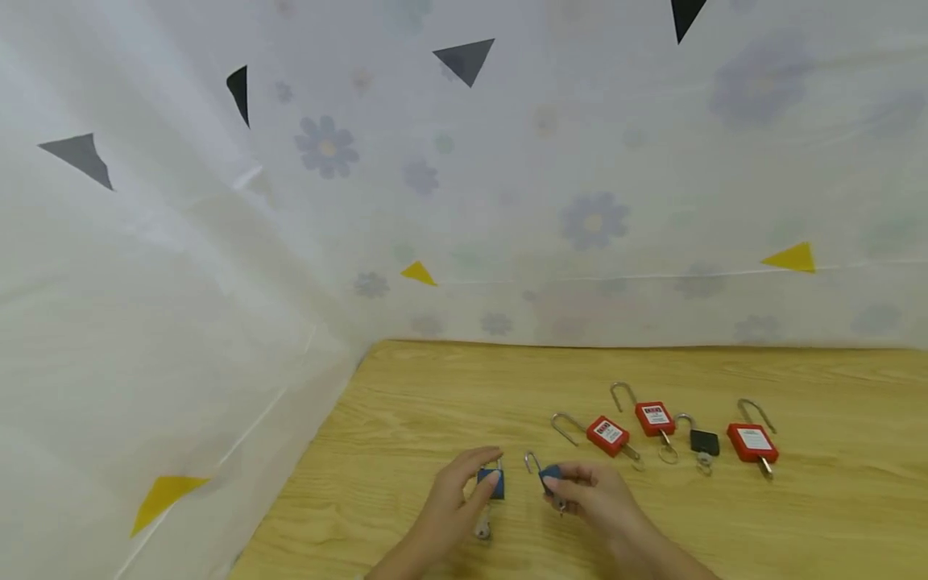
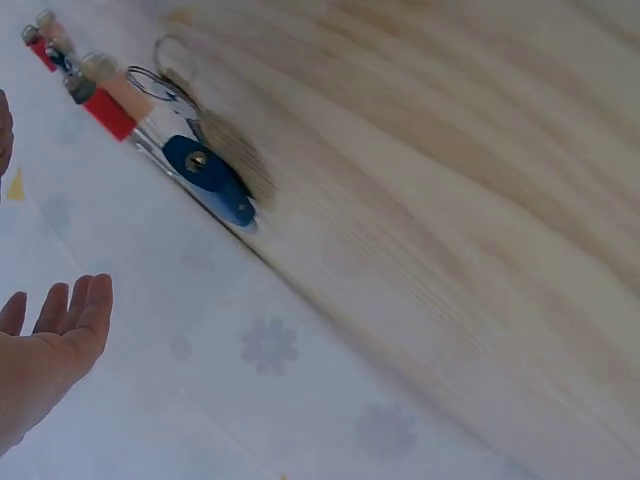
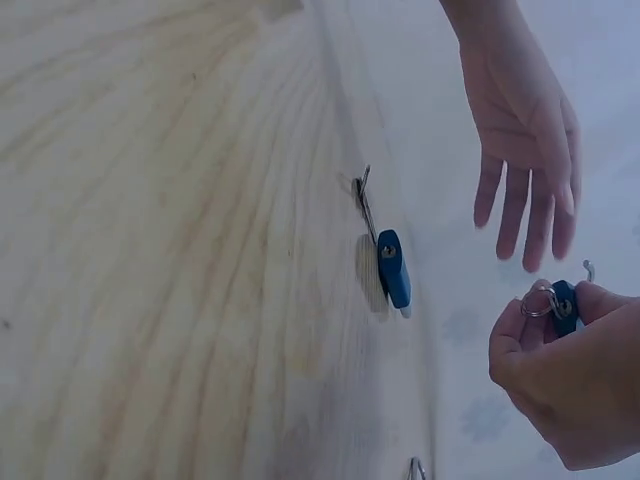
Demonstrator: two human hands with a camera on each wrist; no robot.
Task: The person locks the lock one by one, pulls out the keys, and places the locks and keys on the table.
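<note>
My right hand (image 1: 590,495) pinches a small blue padlock (image 1: 550,478) between thumb and fingers, its shackle (image 1: 532,461) swung out. In the right wrist view, a key ring (image 3: 540,302) hangs at the keyhole end of this padlock. My left hand (image 1: 458,491) hovers over a second blue padlock (image 1: 491,485), its thumb overlapping the lock in the head view. The right wrist view shows that left hand (image 3: 525,150) with fingers extended, apart from the second padlock (image 3: 393,270) on the table. Keys (image 1: 483,528) stick out from the second padlock toward me.
To the right lie red padlocks (image 1: 607,435) with white labels, and a black padlock (image 1: 704,441), all with shackles open and keys inserted. The wood-grain table (image 1: 406,387) meets a white flowered sheet (image 1: 500,201) behind and at the left.
</note>
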